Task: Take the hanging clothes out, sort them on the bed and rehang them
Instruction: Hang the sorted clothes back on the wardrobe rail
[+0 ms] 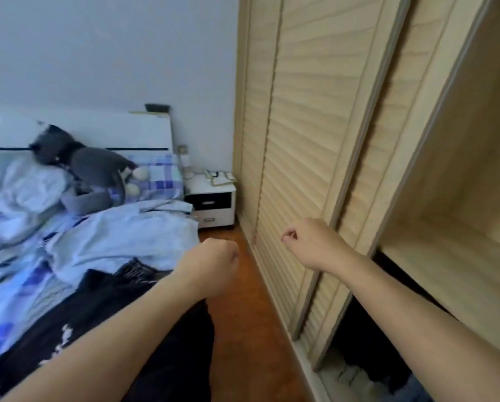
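Dark clothes (121,311) lie heaped on the near edge of the bed (17,288), the pile's long axis running from the foot corner up toward the pillows; the cloth looks soft and matte black, with a pale print at its lower left. Above it the left hand (214,262) is balled in a fist, holding nothing. The right hand (309,242) hangs in front of the wardrobe (457,175), fingers curled, thumb and forefinger pinched together, with nothing visible between them. Slatted pale-wood sliding doors (304,134) stand pushed aside, more dark clothing in the opening below. Rumpled blue-and-white bedding (121,236), a grey plush toy (92,166) and a glossy white nightstand (214,204) sit beyond.
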The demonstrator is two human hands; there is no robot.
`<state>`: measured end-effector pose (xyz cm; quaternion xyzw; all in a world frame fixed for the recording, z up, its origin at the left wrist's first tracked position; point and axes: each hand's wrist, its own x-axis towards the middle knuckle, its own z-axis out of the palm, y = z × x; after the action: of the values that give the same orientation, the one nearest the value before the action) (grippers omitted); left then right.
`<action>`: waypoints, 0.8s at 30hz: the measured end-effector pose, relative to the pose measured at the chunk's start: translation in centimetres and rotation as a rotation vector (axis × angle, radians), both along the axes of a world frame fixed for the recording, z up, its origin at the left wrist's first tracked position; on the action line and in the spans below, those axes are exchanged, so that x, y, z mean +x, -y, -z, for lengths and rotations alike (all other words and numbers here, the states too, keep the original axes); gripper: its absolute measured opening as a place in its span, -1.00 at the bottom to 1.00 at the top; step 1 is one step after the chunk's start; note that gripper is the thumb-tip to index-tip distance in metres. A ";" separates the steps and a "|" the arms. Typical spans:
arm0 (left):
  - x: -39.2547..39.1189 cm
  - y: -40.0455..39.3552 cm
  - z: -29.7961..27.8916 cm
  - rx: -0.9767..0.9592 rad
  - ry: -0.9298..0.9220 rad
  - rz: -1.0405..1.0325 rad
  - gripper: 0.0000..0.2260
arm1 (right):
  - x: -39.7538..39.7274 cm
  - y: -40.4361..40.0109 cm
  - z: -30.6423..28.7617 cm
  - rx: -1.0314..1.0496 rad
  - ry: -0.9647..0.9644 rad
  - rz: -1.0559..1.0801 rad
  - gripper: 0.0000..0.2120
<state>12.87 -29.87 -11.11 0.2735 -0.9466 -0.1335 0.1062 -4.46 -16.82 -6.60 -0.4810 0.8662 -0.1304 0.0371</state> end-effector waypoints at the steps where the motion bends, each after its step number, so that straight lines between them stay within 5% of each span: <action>1: 3.6 0.4 1.1 0.028 0.007 -0.058 -0.82 | 2.8 1.2 1.1 -0.012 0.042 -0.039 -0.77; 15: 62.3 3.1 17.7 0.465 0.098 -0.844 -0.79 | 54.1 16.3 17.5 0.237 0.522 -0.433 -0.78; 24: 80.3 10.6 17.8 0.515 -0.045 -0.901 -0.84 | 68.4 23.4 19.9 0.193 0.614 -0.310 -0.79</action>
<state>93.17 -40.45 -28.95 0.6683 -0.6689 -0.3089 0.1028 63.93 -40.19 -26.48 -0.5392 0.7398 -0.1792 0.3603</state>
